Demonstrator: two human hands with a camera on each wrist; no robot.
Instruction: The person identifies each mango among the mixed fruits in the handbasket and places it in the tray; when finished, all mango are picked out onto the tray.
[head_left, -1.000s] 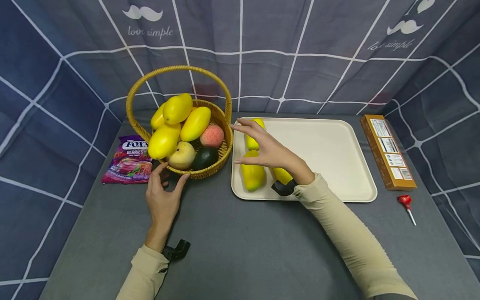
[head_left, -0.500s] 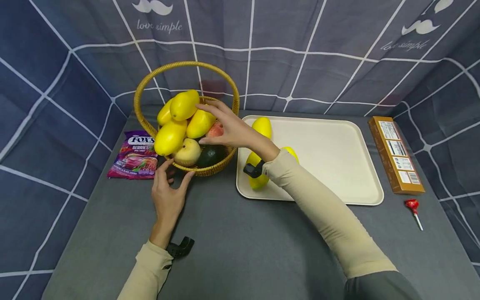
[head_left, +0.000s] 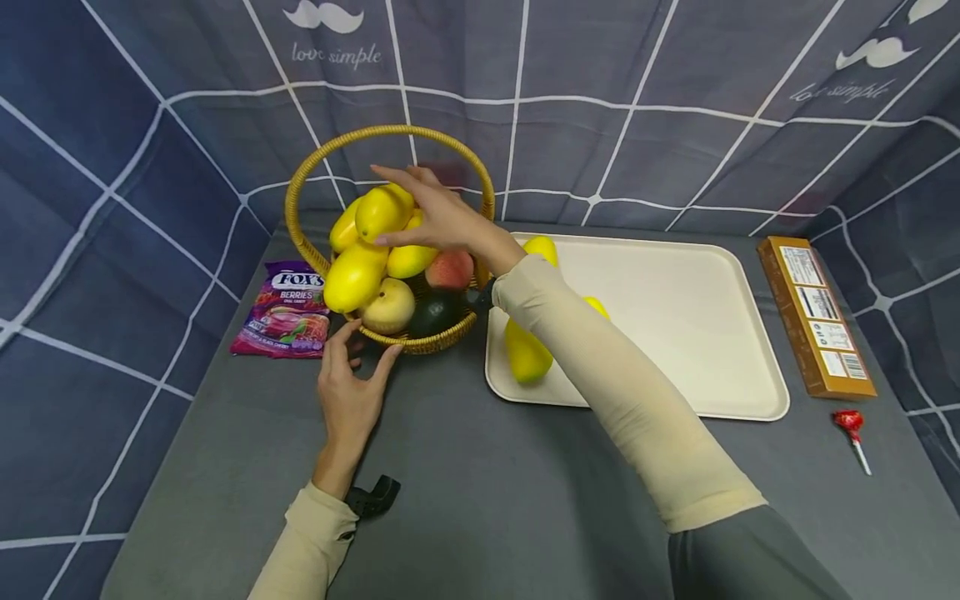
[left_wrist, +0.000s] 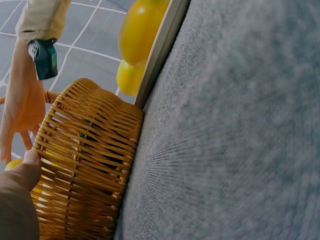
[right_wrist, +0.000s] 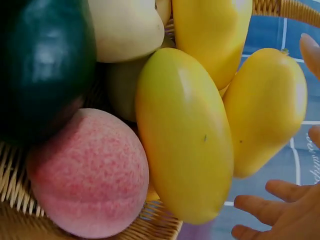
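At the front rim of the wicker basket, my left hand holds on with thumb and fingertips apart; its thumb touches the weave in the left wrist view. Yellow mangoes are piled in the basket with a pale round fruit, a peach and a dark green avocado. My right hand is spread over the uppermost mango. In the right wrist view, a gap shows between its fingers and the nearest mango.
Right of the basket, a cream tray holds yellow mangoes, partly hidden by my right sleeve. A purple candy bag lies left of the basket. At the far right are a brown box and a red lollipop.
My right hand has moved left from above the tray, across the peach, to the top of the mango pile. My left hand keeps its place at the basket's rim.
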